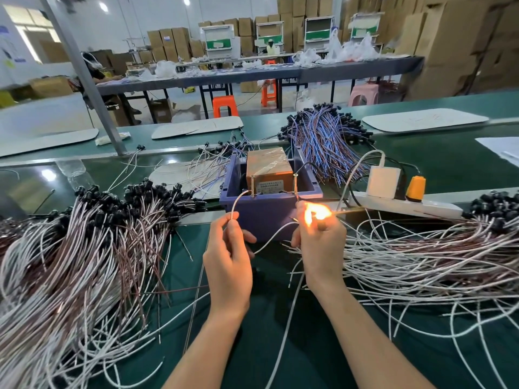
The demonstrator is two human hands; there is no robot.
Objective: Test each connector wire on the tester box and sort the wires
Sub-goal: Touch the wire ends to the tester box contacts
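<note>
Pinches white wire (234,204) between thumb and forefinger of left hand (229,259); runs it up to left screw post of tester box (269,167), straight ahead of both hands inside purple bin (264,214). Contact point too small to confirm. Grips glowing connector (316,214) in right hand (323,245), fingers curled; glare hides its shape. Left-side pile (84,248) and right-side pile (421,262) flank hands, both cut off by frame edges.

Left hand (228,258), right hand (323,244) on wire (238,203)
</note>
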